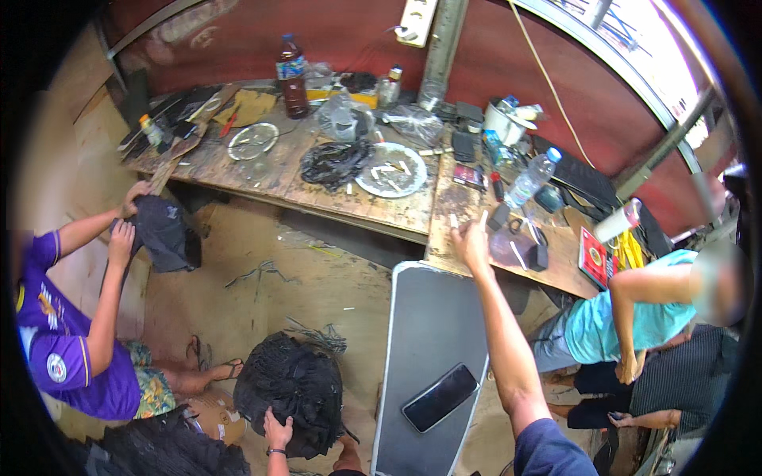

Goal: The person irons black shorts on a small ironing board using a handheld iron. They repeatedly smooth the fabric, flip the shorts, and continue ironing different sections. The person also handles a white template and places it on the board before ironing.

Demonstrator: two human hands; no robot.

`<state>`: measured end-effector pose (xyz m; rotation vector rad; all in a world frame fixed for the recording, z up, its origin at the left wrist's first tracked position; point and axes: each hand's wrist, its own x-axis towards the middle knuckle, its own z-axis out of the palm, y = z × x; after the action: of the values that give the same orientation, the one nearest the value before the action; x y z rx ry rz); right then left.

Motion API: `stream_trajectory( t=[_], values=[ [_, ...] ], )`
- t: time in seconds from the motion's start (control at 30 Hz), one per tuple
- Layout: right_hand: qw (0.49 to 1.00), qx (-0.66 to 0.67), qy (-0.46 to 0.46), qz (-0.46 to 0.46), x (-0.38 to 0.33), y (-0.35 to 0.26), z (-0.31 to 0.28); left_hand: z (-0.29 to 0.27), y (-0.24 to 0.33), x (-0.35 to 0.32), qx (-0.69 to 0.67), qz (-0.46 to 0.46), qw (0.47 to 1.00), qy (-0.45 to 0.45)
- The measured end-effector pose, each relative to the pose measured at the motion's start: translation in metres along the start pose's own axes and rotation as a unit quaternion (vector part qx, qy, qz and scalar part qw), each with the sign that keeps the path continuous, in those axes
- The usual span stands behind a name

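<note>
My right hand (474,244) reaches over the front edge of the wooden table, its fingers closed around a small white cigarette (484,216). Near it are a dark lighter-sized block (498,216) and a clear plastic bottle (533,179) with a blue cap. Low in the view, my left hand (278,434), banded at the wrist, lies with fingers apart on a large bundle of black cloth (292,389). A black phone (440,397) rests on a grey padded bench (432,317) between my arms.
On the table (305,186) stand a brown-liquid bottle (293,78), a white plate of cigarette butts (409,186) and a white bucket (508,125). To the left, a person in purple (75,349) handles black cloth (167,234). Another person in turquoise (651,301) sits right.
</note>
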<state>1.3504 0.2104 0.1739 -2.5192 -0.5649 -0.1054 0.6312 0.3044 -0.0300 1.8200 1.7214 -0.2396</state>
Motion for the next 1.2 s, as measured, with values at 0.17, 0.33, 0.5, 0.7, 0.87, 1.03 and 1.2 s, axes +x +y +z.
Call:
stream_trajectory(
  t=[0.17,0.33,0.5,0.7,0.87,1.03,1.2],
  values=[
    [0.999,-0.015,0.029,-0.019,-0.027,-0.003,-0.009,0.002,0.026,0.009,0.045,-0.019,0.988,-0.149],
    [0.965,-0.245,-0.004,-0.090,0.025,-0.011,0.002,0.034,0.025,-0.014,0.009,0.047,0.996,-0.081],
    [0.963,-0.176,0.028,-0.201,0.142,-0.035,0.024,0.067,0.016,-0.040,-0.159,-0.012,0.984,-0.077],
    [0.939,-0.323,-0.010,-0.119,0.235,-0.048,0.081,0.050,0.049,-0.084,-0.103,0.030,0.989,0.102],
    [0.940,-0.266,0.041,-0.209,0.231,-0.050,0.064,-0.025,0.151,-0.116,-0.125,0.075,0.978,0.152],
    [0.973,0.101,-0.096,-0.186,0.133,-0.064,-0.038,-0.109,0.356,-0.106,-0.303,0.242,0.921,0.048],
    [0.868,0.336,-0.359,-0.074,0.004,-0.051,-0.106,-0.120,0.565,-0.072,-0.455,0.349,0.806,-0.146]
  ],
)
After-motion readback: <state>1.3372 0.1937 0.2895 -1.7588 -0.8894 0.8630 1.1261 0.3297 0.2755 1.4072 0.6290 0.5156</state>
